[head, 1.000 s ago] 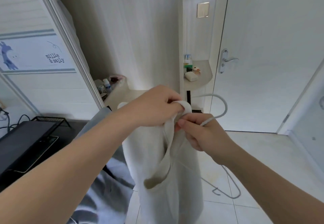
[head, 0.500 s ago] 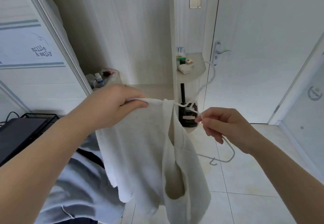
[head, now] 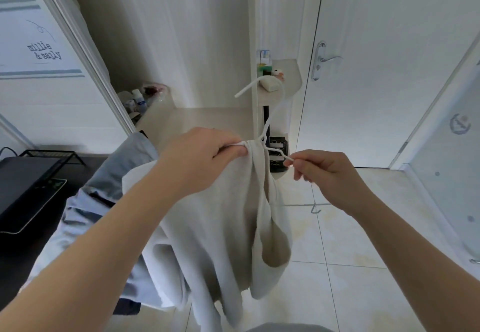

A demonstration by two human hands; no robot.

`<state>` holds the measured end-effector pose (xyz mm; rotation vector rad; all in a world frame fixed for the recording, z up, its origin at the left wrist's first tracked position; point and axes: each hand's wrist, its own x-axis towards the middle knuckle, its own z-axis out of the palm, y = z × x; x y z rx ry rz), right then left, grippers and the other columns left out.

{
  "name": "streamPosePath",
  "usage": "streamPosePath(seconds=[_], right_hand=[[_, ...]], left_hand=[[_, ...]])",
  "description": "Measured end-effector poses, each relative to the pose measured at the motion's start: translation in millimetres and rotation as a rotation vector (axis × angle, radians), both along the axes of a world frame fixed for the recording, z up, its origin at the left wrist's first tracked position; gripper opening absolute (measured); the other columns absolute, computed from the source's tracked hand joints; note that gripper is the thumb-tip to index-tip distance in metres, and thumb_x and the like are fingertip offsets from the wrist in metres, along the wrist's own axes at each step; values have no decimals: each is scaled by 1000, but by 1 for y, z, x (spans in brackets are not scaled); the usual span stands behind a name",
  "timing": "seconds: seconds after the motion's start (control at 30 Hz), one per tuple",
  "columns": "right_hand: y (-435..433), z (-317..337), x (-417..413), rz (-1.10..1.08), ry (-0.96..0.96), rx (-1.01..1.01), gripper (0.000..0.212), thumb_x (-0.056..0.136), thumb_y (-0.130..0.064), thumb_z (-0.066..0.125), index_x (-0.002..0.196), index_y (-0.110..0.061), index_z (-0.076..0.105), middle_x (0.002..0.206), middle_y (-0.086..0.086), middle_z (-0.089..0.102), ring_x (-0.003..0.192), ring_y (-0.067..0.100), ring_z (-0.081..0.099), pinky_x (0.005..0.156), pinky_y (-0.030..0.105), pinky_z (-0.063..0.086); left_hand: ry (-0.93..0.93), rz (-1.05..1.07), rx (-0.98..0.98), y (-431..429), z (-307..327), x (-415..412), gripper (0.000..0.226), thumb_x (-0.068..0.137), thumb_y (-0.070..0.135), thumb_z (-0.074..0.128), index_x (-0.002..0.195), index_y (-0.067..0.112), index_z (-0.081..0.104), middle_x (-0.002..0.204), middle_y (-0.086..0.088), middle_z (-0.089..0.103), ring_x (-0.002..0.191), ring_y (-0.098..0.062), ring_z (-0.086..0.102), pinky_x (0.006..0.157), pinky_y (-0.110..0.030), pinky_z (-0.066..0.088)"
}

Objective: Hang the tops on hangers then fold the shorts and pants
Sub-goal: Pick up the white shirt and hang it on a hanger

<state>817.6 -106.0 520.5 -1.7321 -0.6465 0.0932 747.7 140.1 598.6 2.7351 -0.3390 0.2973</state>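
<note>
L hand (head: 205,160) fingers pinch the white top (head: 228,215) at its strap, bunched by the hanger (head: 271,120) neck; R hand (head: 327,173) fingers pinch the hanger's wire arm; top hangs mid-air over the floor (head: 350,292)

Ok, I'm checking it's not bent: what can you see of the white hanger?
The white hanger is thin wire; its hook curves up and left above a twisted neck. It hangs tilted in the air. The right hand pinches one shoulder arm; the other is hidden under the pale top, gripped there by the left hand.
</note>
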Motion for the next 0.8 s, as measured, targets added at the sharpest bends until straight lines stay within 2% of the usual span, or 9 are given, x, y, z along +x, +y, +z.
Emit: streamPosePath(seconds=[0.1, 0.17, 0.23, 0.33, 0.4, 0.5, 0.57, 0.7, 0.8], right_hand=[[1, -11, -9, -246, -226, -130, 28, 94, -5, 64, 110, -27, 70, 111, -7, 66, 108, 12, 59, 93, 14, 40], [4, -19, -19, -314, -298, -96, 31, 92, -4, 65, 112, -27, 66, 111, -10, 65, 104, 12, 60, 90, 19, 45], [11, -32, -28, -185, -206, -97, 29, 92, -9, 65, 114, -29, 65, 107, -16, 67, 98, 8, 63, 84, 19, 49], [31, -56, -37, 51, -11, -295, 42, 92, -25, 67, 131, -32, 54, 123, -17, 58, 111, 3, 55, 94, 21, 45], [43, -71, -37, 47, -28, -347, 38, 91, -29, 66, 125, -34, 50, 120, -20, 51, 110, 1, 51, 96, 21, 42], [52, -84, -39, -117, -106, -278, 24, 92, -26, 66, 106, -37, 49, 107, -31, 45, 100, -8, 51, 84, 6, 38], [55, -92, -41, -189, -119, -208, 23, 92, -22, 67, 99, -37, 51, 106, -33, 46, 96, -7, 54, 80, 5, 40], [55, -100, -40, -234, -91, -121, 30, 93, -11, 65, 82, -35, 53, 92, -15, 57, 86, 1, 59, 74, 8, 43], [48, -103, -38, -283, -99, -56, 16, 94, -12, 60, 84, -24, 59, 89, -11, 60, 86, 5, 59, 75, 9, 44]], left_hand=[[-16, 77, -94, 1, -15, 2, 39, 100, 37, 53, 68, 14, 52, 56, 5, 45, 59, -14, 46, 62, -38, 40], [-49, 128, -150, 1, -23, 2, 40, 100, 35, 56, 68, 12, 53, 55, 4, 42, 58, -17, 43, 62, -39, 38], [-80, 172, -213, -3, -30, 1, 42, 99, 34, 57, 68, 7, 52, 56, 2, 41, 59, -20, 41, 62, -40, 36], [-98, 203, -301, -12, -38, -1, 46, 99, 30, 58, 64, 6, 40, 55, 2, 32, 56, -16, 33, 59, -37, 29], [-91, 210, -342, -18, -46, -2, 47, 99, 29, 58, 63, 7, 37, 56, 1, 30, 57, -18, 32, 58, -38, 28], [-82, 262, -410, -21, -60, -2, 46, 99, 31, 57, 64, 6, 40, 55, 4, 28, 57, -15, 30, 57, -34, 26], [-69, 283, -479, -24, -69, -2, 44, 98, 30, 58, 66, 2, 46, 55, 6, 28, 55, -10, 29, 54, -29, 25], [-24, 249, -587, -34, -84, -3, 42, 96, 29, 58, 65, 5, 41, 59, 7, 27, 58, -9, 28, 55, -27, 24], [-7, 241, -624, -32, -89, -4, 41, 97, 24, 58, 65, 8, 37, 60, 9, 27, 59, -9, 28, 56, -27, 23]])
